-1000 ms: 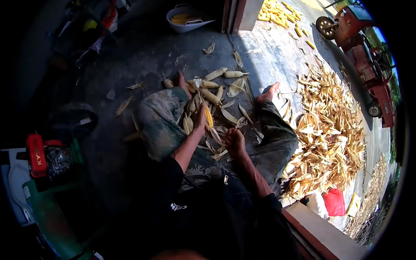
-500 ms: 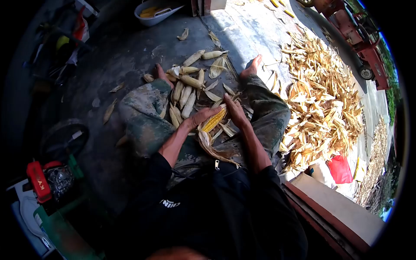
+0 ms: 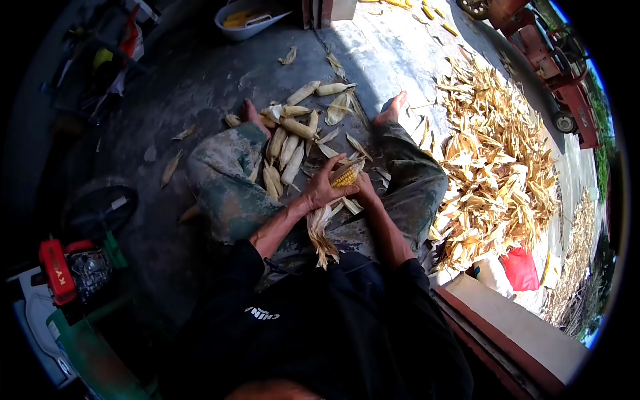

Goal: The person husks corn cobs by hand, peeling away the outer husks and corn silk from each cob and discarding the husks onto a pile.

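Observation:
Between my knees, a yellow ear of corn (image 3: 345, 177) is partly bare, its tip pointing up and to the right. My left hand (image 3: 323, 189) is closed around the ear from the left, thumb lying across its lower part. On the other side my right hand (image 3: 365, 189) is closed against the ear and husk, though its fingertips are partly hidden. Peeled-back husk (image 3: 322, 233) hangs below my left hand toward my lap. Several ears still in pale husks (image 3: 291, 151) lie on the floor just beyond my hands, between my bare feet.
A large heap of dry husks (image 3: 497, 160) lies to the right in sunlight. A basin (image 3: 248, 31) with yellow cobs stands at the back. A machine with a red engine (image 3: 57, 272) is at left. At far right are a red vehicle (image 3: 543, 63) and a red bag (image 3: 519, 269).
My left hand has shifted right and wrapped around the ear. My right hand has come down from the tip and closed. The loose husk now hangs straighter down, below the left hand.

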A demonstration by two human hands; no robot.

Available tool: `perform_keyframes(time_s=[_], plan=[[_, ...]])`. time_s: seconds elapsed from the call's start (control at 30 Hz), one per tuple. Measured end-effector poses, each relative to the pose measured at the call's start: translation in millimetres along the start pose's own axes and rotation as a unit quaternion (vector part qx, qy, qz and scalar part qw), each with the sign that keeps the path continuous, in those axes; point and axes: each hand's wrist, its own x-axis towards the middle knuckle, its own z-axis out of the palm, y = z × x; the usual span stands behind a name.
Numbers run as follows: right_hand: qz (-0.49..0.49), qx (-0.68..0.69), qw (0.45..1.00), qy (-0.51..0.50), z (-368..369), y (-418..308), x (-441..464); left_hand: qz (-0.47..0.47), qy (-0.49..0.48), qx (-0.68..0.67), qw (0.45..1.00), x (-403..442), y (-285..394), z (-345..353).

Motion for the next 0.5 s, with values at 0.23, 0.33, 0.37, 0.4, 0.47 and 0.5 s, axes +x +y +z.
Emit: perform_keyframes(time_s=[0.23, 0.33, 0.37, 0.4, 0.47, 0.5], plan=[[0.253, -0.102, 0.944, 0.186, 7.3, -16.2, 15.3, -0.031, 0.011, -0.157, 0.987, 7.0, -18.6, -4.8], [0.268, -0.137, 0.939, 0.169, 9.4, -12.4, 14.1, -0.07, 0.032, -0.131, 0.988, 6.6, -17.2, -5.2], [0.265, -0.172, 0.934, 0.169, 14.0, -5.7, 12.0, -0.054, 0.048, -0.104, 0.992, 5.4, -7.9, -6.1], [0.264, -0.172, 0.934, 0.166, 16.3, 3.4, 9.4, -0.037, 0.064, -0.075, 0.994, 6.9, -6.4, -6.1], [0.297, -0.176, 0.931, 0.119, 14.3, 17.3, -1.3, 0.003, 0.147, -0.047, 0.988, 24.0, -43.0, -8.1], [0.4, -0.124, 0.906, 0.06, 10.3, 17.3, -6.5, -0.026, 0.152, -0.207, 0.966, 26.0, -32.7, -21.6]])
